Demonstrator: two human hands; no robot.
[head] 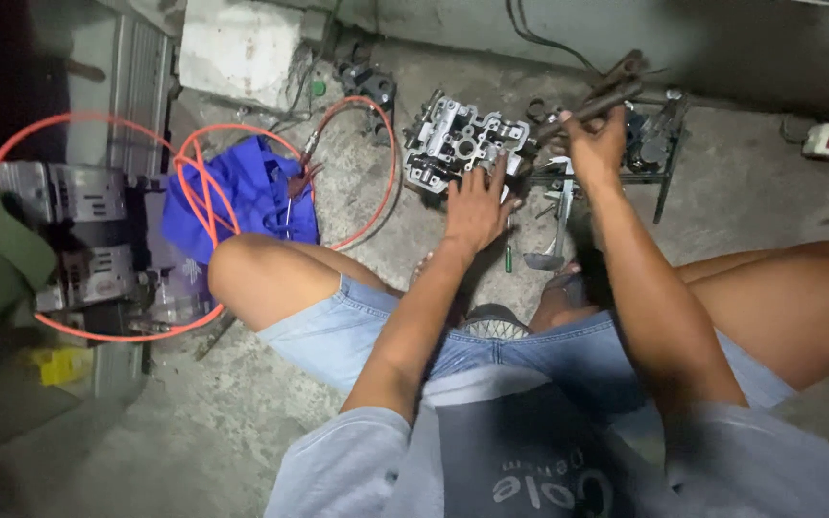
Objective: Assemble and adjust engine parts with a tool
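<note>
Left hand (477,206) spreads flat on the engine head (462,144), lying at eleven o'clock; right hand (595,144) grips the rusty tool (597,96).

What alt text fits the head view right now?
Seen from above, a seated person rests the left hand on a grey metal engine part on the concrete floor, while the right hand grips a dark metal tool. An orange hose loops to the left.
</note>
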